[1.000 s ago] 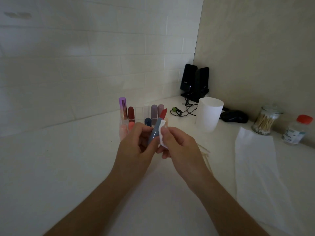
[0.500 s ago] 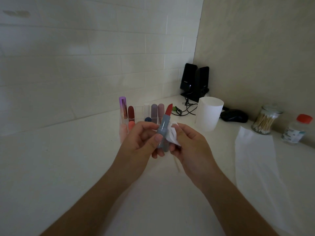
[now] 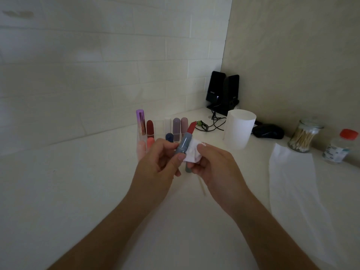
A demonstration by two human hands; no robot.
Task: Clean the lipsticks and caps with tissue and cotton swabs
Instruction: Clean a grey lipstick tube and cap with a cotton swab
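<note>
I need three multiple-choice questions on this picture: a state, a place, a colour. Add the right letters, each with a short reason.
1. The lipstick in the left hand, with the right hand's tissue against it, is: A) capped B) uncapped C) on the table
2. The jar of cotton swabs stands: A) between the mouse and the small bottle B) left of the mouse C) in the right hand
3. The small bottle's cap is: A) blue B) black C) red

1 B: its red bullet is exposed. 2 A: one stands on each side. 3 C: the cap shows red.
</note>
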